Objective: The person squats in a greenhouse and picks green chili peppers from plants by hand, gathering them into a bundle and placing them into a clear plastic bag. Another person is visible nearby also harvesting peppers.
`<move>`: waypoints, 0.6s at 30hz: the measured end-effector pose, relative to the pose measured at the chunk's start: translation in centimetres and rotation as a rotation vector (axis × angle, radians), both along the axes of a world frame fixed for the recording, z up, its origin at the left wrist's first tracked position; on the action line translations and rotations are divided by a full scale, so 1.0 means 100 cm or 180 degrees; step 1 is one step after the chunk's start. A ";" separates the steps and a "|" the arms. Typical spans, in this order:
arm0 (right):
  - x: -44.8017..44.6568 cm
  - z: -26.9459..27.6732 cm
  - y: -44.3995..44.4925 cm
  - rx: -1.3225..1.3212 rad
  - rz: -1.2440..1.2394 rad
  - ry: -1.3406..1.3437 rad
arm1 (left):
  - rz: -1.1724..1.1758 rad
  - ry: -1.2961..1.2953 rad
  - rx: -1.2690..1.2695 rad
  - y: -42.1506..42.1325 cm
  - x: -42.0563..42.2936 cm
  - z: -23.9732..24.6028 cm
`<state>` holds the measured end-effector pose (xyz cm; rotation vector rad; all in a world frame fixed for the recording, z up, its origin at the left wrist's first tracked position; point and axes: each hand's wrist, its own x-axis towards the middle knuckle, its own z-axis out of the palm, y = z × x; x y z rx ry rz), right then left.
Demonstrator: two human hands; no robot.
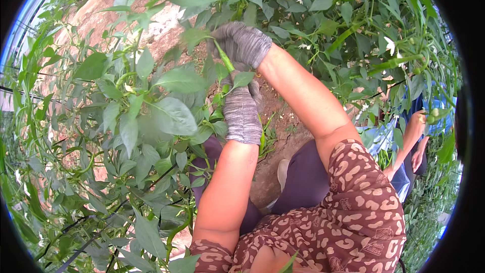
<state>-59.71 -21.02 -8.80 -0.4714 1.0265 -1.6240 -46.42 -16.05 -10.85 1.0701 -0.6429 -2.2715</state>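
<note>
Both my hands wear grey knitted gloves and meet among pepper plants, above bare soil. My left hand (243, 110) points away from me, with its fingers near the lower end of a green chili pepper (225, 57); leaves partly cover the fingertips, so its hold is unclear. My right hand (238, 43) bends in from the right, its curled fingers at the pepper's upper, stem end. Those fingertips are partly hidden and blurred. More green peppers (262, 140) show just behind my left wrist, low over the soil.
Leafy pepper plants (174, 115) crowd the left side, with dark lines (81, 218) running through them. Other plants with hanging peppers (343, 40) fill the upper right. At the right, another person's arm (407, 144) reaches beside a bluish plastic bag (401, 182). Reddish soil (282, 136) lies between the rows.
</note>
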 end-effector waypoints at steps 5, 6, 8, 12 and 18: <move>-0.027 -0.020 -0.003 -0.0216 -0.0593 0.1136 | -0.0797 0.0356 0.0083 0.015 0.016 -0.003; -0.030 -0.025 -0.002 0.0486 -0.0468 0.1756 | -0.0612 0.0446 0.0051 0.015 0.013 -0.003; -0.029 -0.033 0.000 0.2023 0.2227 0.6791 | -0.0250 0.0397 -0.0093 0.014 0.009 -0.003; -0.013 -0.021 0.005 0.1033 0.2950 0.5074 | 0.0397 0.0085 -0.0341 -0.004 0.005 -0.002; 0.024 0.015 0.023 -0.0385 0.2378 0.2574 | 0.1081 -0.0300 -0.0367 -0.027 0.015 0.005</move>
